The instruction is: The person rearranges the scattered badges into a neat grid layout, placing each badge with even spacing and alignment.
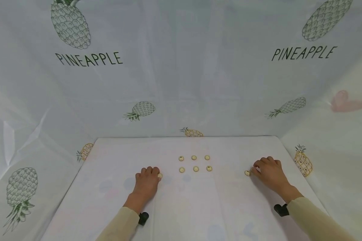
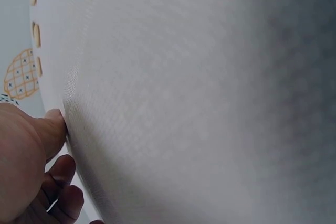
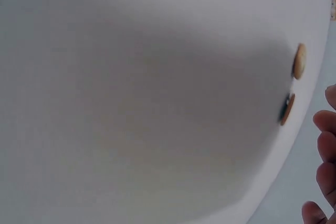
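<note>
My left hand (image 1: pixel 145 183) rests low on the white-covered table with its fingertips around a small round wooden piece (image 1: pixel 160 175), which shows between thumb and forefinger. In the left wrist view the thumb (image 2: pixel 54 124) meets the cloth, the other fingers curl below it, and that piece is hidden. Farther right, my right hand (image 1: pixel 269 174) hovers with loosely bent fingers beside another round piece (image 1: pixel 247 173). Its fingers (image 3: pixel 326 148) appear apart from two pieces in the right wrist view, a nearer tilted piece (image 3: pixel 287 109) and a flatter piece (image 3: pixel 300 61).
Several similar round pieces (image 1: pixel 196 169) lie in two rows at the middle of the table (image 1: pixel 184 207). A white curtain (image 1: pixel 181 83) with pineapple prints stands behind and at both sides of the tabletop.
</note>
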Demonstrator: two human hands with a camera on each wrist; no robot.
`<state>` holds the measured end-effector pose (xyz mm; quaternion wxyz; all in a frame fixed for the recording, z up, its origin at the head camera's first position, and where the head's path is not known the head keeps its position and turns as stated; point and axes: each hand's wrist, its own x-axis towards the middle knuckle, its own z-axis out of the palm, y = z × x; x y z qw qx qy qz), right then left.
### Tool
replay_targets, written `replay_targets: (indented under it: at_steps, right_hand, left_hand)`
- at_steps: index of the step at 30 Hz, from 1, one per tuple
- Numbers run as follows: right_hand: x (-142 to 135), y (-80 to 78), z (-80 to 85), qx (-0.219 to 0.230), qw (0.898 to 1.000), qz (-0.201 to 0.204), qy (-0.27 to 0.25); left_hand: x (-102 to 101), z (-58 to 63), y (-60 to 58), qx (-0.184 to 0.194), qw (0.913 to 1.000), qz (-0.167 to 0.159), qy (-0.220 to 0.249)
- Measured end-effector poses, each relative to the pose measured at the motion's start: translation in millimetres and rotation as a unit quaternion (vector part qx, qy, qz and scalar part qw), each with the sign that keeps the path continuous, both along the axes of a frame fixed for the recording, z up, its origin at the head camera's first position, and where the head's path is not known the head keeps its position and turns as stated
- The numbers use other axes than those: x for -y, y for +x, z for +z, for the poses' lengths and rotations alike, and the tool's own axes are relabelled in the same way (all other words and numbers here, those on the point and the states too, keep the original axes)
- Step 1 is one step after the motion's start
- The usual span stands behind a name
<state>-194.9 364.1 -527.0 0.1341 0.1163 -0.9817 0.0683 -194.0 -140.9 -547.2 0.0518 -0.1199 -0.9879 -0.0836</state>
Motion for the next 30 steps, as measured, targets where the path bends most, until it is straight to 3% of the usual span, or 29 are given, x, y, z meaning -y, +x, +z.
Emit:
replay_targets:
  at_steps: [9,16,21,30]
  right_hand:
    - [16.9,2.1,-14.8,-0.002,1.0,0.024,-0.005]
    - [21.6,3.3,-15.1,0.003,1.0,0.007,-0.012]
    - [29.8,1.6,-14.6,0.014,1.0,0.015,-0.013]
    - [26.1,10.6,-8.8,-0.013,1.0,0.022,0.01]
  left_hand:
    - [-1.0,3.4,-0.2,-0.002,0.9999,-0.003,-0.011]
    - [1.2,3.3,1.1,0.001,0.9999,-0.001,-0.013]
    - [5.6,2.2,3.2,0.004,0.9999,0.011,-0.004]
    - [-0.5,1.7,2.0,0.003,1.0,0.005,0.001]
